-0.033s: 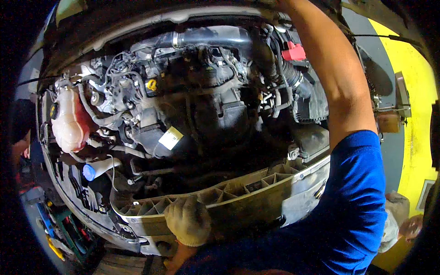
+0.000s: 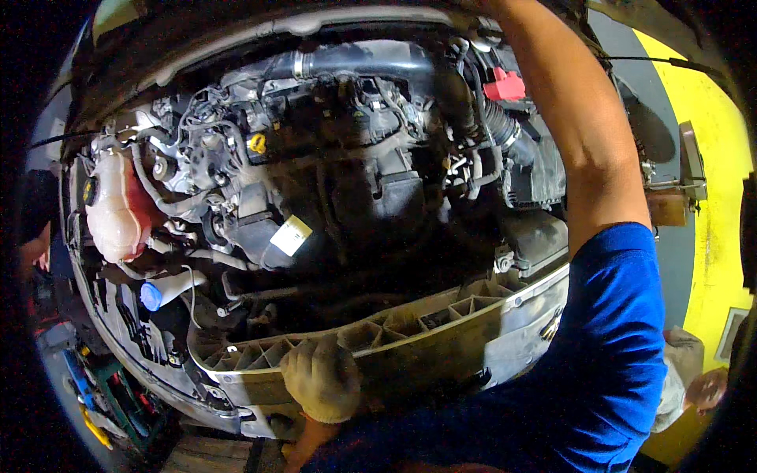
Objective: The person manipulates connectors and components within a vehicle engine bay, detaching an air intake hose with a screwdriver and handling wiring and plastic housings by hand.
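Observation:
My left hand [image 2: 322, 380], in a dirty work glove, rests at the front edge of an open engine bay. Its fingers are curled over the rim of the ribbed front crossmember [image 2: 426, 347]. My right arm [image 2: 587, 134] stretches up along the right side past the engine bay, and its hand lies beyond the top of the picture. Between the arms sits a dark engine [image 2: 339, 181] with a yellow oil cap [image 2: 257, 143] and a white label [image 2: 291, 236] on a black housing.
A pinkish-white coolant tank [image 2: 117, 209] and a blue-capped filler neck [image 2: 152, 297] are on the left. A red cover [image 2: 505, 85] shows near my right arm. The raised bonnet [image 2: 197, 55] hangs over the far side. A tool tray [image 2: 126, 402] lies at lower left.

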The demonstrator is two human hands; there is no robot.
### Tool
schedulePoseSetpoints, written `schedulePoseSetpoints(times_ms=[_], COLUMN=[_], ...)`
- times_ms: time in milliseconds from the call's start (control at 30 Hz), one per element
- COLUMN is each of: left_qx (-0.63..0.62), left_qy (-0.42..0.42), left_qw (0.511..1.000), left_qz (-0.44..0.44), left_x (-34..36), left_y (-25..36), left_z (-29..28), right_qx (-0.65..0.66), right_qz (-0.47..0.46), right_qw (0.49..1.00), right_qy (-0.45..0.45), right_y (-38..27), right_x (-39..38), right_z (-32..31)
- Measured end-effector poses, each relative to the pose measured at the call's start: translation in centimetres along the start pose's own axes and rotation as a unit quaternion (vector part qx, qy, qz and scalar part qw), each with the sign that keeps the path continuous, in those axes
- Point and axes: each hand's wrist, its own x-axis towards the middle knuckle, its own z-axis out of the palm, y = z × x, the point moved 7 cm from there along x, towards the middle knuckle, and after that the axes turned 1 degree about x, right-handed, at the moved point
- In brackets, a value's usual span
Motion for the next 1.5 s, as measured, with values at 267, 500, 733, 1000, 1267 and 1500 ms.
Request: schedulePoseSetpoints(times_ms=[267,500,733,1000,1267,1500], left_qx=[-0.029,-0.022,-0.021,-0.051,-0.059,-0.056], left_qy=[0.006,-0.013,-0.008,-0.013,-0.018,-0.009], left_qw=[0.999,1.0,1.0,0.999,0.998,0.998], left_qz=[-0.043,-0.009,-0.014,-0.005,-0.014,0.0], left_x=[-1.3,-0.4,-0.6,-1.0,-0.9,-1.0], left_y=[-1.3,-0.5,-1.0,-1.2,-1.3,-1.4], left_z=[0.9,0.5,0.8,0.9,0.8,0.8], right_qx=[0.071,0.208,0.074,-0.013,-0.046,-0.064], right_qz=[-0.019,0.001,-0.03,0.063,0.029,0.064], right_qw=[0.93,0.956,0.98,0.994,0.999,0.996], right_qy=[0.361,0.205,0.183,0.09,-0.004,0.025], right_y=[-3.7,2.1,0.4,0.0,-0.1,-1.1], right_x=[-12.4,-15.3,-13.7,-12.3,-11.2,-10.4], right_z=[-4.7,16.5,19.6,20.5,21.1,21.5])
